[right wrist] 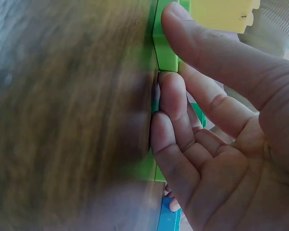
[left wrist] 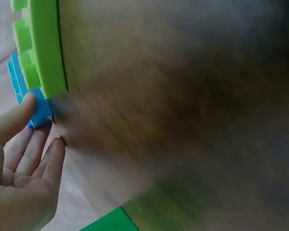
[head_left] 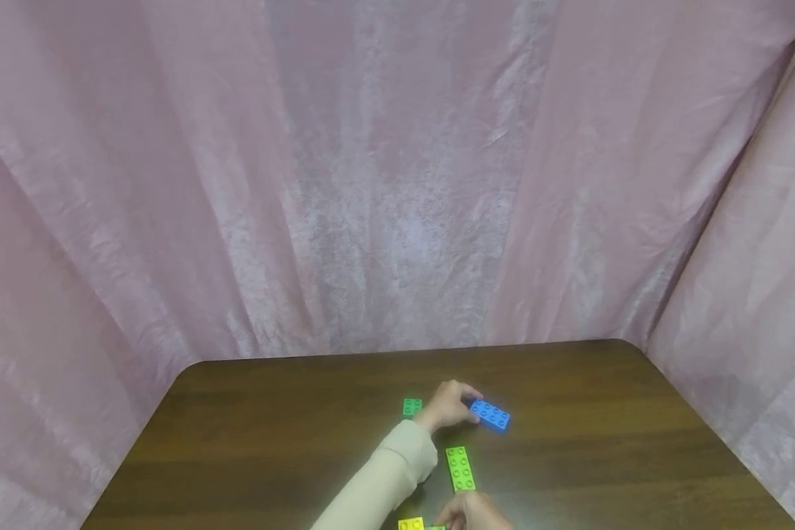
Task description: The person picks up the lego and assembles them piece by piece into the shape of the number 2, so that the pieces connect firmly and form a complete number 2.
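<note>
My left hand (head_left: 448,405) reaches over the table and pinches the near end of a blue eight-stud brick (head_left: 491,415) between thumb and fingers. The left wrist view shows the thumb on one side of the blue brick (left wrist: 40,111) and fingertips under its end. My right hand (head_left: 475,512) is at the near edge of the head view. Its thumb and index finger grip a light green brick (right wrist: 167,57), beside a yellow brick (right wrist: 219,15); the other fingers curl against the tabletop. A long lime-green brick (head_left: 460,469) lies just beyond the right hand.
A dark green four-stud brick (head_left: 412,406) lies left of my left wrist. The yellow brick (head_left: 411,523) shows partly at the bottom edge. My cream sleeve (head_left: 387,471) crosses the wooden table (head_left: 583,412). Pink curtains (head_left: 397,184) hang behind and beside it.
</note>
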Available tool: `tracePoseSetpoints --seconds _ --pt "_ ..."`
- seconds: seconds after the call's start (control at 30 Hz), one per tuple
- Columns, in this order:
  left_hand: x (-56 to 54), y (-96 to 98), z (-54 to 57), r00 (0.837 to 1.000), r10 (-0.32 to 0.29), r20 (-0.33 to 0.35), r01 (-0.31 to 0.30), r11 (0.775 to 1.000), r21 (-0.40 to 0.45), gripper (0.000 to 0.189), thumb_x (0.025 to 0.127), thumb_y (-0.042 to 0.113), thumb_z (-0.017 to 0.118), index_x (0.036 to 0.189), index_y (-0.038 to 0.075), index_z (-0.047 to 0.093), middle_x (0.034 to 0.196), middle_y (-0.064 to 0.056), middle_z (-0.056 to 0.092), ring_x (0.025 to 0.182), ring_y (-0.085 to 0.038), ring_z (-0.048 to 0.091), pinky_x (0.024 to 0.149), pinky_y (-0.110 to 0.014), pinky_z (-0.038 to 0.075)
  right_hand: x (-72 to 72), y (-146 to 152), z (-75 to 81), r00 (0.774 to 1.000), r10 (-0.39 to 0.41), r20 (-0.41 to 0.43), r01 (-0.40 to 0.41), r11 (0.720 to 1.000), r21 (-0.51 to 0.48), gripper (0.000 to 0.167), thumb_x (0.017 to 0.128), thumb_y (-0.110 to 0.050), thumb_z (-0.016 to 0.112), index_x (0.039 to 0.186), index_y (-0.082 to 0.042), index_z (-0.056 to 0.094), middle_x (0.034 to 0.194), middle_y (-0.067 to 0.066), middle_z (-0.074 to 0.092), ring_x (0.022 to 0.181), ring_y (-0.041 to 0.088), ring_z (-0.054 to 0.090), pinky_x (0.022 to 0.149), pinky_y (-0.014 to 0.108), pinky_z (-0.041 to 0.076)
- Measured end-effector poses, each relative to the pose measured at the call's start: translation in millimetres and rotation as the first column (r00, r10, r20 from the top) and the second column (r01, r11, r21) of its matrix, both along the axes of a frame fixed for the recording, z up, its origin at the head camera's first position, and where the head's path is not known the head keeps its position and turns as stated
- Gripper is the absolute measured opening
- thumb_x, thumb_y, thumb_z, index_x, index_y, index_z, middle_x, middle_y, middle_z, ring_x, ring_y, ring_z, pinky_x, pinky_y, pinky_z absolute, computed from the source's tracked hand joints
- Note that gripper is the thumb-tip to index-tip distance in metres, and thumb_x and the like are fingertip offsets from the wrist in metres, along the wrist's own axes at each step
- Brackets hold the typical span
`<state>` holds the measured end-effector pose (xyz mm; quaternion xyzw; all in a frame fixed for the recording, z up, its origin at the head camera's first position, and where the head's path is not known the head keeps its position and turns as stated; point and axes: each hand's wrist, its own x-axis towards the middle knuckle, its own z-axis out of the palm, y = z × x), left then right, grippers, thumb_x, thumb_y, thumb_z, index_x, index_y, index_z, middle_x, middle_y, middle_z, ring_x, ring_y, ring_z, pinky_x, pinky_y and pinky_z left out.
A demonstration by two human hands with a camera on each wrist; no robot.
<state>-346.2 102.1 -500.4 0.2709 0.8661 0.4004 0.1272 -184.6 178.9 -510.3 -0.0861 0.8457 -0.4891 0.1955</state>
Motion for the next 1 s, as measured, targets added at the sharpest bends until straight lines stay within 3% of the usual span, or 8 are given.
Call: tracePoseSetpoints --seconds 0.2,0.47,0.77,1.0 --pt "-4.2 -0.6 2.0 0.998 -0.019 -0.062 0.019 1.000 -0.006 0.031 0.076 0.002 0.078 0.107 0.003 0.073 0.112 -0.012 0.073 0.107 -0.027 0.067 0.095 -0.035 0.056 0.2 1.5 1.6 0.997 0.044 -0.070 -0.047 0.998 -0.039 0.013 0.074 0.003 0.075 0.087 0.005 0.073 0.077 0.005 0.065 0.065 0.005 0.054 0.060 0.018 0.050" --pt "-3.1 -1.3 0.6 0.999 -0.005 -0.033 0.005 1.000 0.003 0.029 0.077 0.004 0.079 0.106 0.003 0.073 0.111 -0.012 0.074 0.108 -0.027 0.067 0.096 -0.038 0.055 2.8 2.4 2.4 0.999 0.037 -0.037 -0.038 0.999 -0.035 0.014 0.075 0.001 0.076 0.088 0.004 0.072 0.078 0.003 0.065 0.067 0.009 0.054 0.061 0.019 0.050" --pt "-4.9 -1.9 1.5 1.000 0.006 -0.010 -0.006 1.000 0.005 0.028 0.077 0.005 0.079 0.104 0.001 0.073 0.107 -0.013 0.074 0.098 -0.025 0.069 0.088 -0.034 0.058 2.5 2.4 2.6 0.999 0.031 -0.011 -0.032 0.999 -0.027 0.020 0.072 0.005 0.074 0.091 0.003 0.072 0.080 0.003 0.064 0.072 0.014 0.056 0.065 0.026 0.054" --pt "-3.2 -5.3 11.8 1.000 0.018 -0.020 -0.017 0.999 0.032 0.030 0.077 0.008 0.080 0.104 -0.001 0.072 0.109 -0.016 0.073 0.103 -0.029 0.068 0.090 -0.035 0.058 3.8 1.7 4.1 1.000 0.017 0.001 -0.017 0.999 -0.044 0.020 0.070 0.004 0.074 0.090 0.004 0.072 0.079 0.003 0.063 0.072 0.016 0.056 0.064 0.027 0.053"
